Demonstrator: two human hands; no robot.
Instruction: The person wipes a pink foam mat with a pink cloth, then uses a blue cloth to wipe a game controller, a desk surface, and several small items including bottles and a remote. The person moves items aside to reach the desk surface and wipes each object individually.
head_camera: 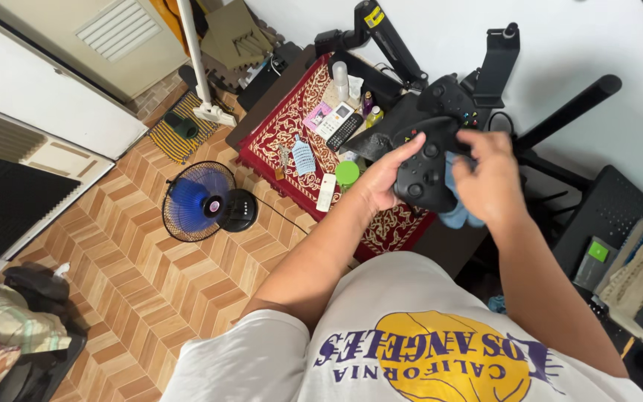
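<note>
We stand over a herringbone wood floor (143, 260) with free room at lower left; a small blue fan (201, 202) sits on it just beside the low desk (258, 112), whose top is covered by a red patterned cloth (292, 119); the desk's near edge runs diagonally from upper left down toward our hands, and past it to the right the space is crowded by a black chair base (560, 123) and a stack of books (638, 275); a black monitor arm (388, 37) rises along the white wall behind.

Our left hand (381, 179) is closed on the black game controller (424, 160); its thumb lies across the upper left face and the fingers wrap beneath the left grip; our right hand (489, 179) is curled against the controller's right side, pinching a light blue cloth (452, 197) that is pressed between the palm and the controller, though how much of the cloth is gripped is, we think, hidden behind the fingers.

The controller is held in the air above the desk's right end, its face turned up toward us; its long axis runs roughly from lower left to upper right, the grips pointing down toward our chest; a second black controller (448, 97) rests just behind it; a white remote (327, 192) and a green lid (347, 173) lie on the cloth near the left wrist.
</note>
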